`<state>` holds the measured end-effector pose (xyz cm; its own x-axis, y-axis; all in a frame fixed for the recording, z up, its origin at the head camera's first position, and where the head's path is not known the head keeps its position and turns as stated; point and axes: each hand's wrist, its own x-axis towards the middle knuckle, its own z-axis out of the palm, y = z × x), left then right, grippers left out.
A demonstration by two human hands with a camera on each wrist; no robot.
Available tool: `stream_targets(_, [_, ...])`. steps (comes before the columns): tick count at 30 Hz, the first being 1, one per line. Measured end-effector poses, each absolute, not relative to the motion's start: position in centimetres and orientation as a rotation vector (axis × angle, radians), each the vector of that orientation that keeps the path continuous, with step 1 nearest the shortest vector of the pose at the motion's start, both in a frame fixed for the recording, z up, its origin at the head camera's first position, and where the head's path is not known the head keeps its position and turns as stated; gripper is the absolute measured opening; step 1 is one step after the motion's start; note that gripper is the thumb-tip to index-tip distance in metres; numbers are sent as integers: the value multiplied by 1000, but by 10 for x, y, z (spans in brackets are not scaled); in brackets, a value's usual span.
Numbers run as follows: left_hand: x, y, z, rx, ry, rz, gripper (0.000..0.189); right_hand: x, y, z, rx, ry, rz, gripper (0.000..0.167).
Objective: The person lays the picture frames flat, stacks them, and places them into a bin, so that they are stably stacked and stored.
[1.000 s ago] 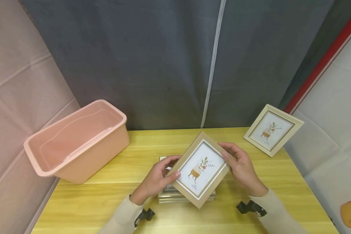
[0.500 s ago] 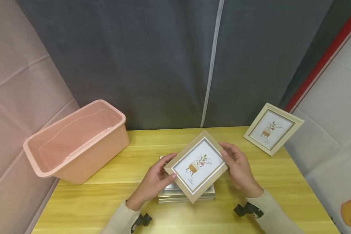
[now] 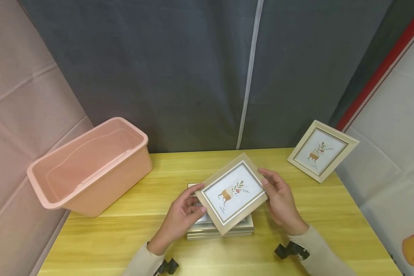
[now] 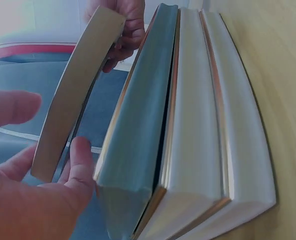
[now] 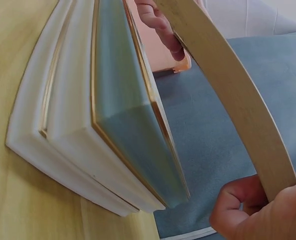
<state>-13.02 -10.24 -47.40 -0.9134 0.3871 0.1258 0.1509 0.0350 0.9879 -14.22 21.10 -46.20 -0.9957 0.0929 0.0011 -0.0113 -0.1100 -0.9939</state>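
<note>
A light wood-coloured picture frame (image 3: 236, 193) with a plant drawing hangs tilted between both hands, above a stack of silvery picture frames (image 3: 241, 229). My right hand (image 3: 282, 201) pinches its right edge, thumb on the front and fingers behind. At the opposite corner my left hand (image 3: 179, 216) touches the frame with loosely bent fingers. In the left wrist view, fingertips (image 4: 81, 150) lie at the back of the held frame (image 4: 75, 95), and the thumb stands clear of its face. Three thick frames (image 4: 192, 110) show in the stack there. The stack's top is mostly covered in the head view.
A similar cream picture frame (image 3: 320, 151) stands at the table's back right corner. A pink plastic bin (image 3: 114, 180) sits at the back left. The yellow wood-grain table (image 3: 93, 245) ends at a dark grey curtain (image 3: 158, 76).
The held frame has turned clockwise and shifted slightly left, with both hands moving a little left. The left thumb has slid off its face to the edge. The stack stays put.
</note>
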Motion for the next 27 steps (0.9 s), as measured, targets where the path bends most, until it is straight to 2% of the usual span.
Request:
stream_targets(13, [-129, -97, -473, 356, 2073, 2027, 83, -139, 204, -464, -107, -2071, 2301, 41])
stream_targets(22, [-132, -105, -469, 364, 2099, 2019, 80, -135, 209, -460, 31, -2165, 2247, 43])
stream_targets(27, [-134, -109, -468, 341, 2162, 2025, 75, -133, 212, -458, 195, -2184, 2205, 49])
